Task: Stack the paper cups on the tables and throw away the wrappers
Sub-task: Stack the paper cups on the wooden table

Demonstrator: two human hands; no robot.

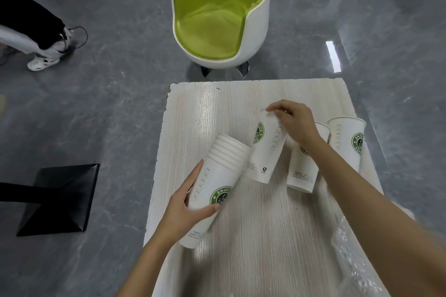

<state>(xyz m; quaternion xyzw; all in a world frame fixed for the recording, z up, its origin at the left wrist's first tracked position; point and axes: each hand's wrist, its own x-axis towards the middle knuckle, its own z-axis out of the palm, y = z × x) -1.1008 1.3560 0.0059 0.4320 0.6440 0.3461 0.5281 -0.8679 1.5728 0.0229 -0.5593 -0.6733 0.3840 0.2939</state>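
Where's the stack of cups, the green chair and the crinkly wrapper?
stack of cups [216, 176]: head view, side wall above the logo.
green chair [212, 29]: head view, seat cushion.
wrapper [347, 258]: head view, crinkled middle.

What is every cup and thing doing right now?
Cup stack: tilted, gripped by left hand.
Single cup: rim pinched by right hand.
Middle cup: upright on table.
Far-right cup: upright on table.
Wrapper: lying crumpled at table's right edge.
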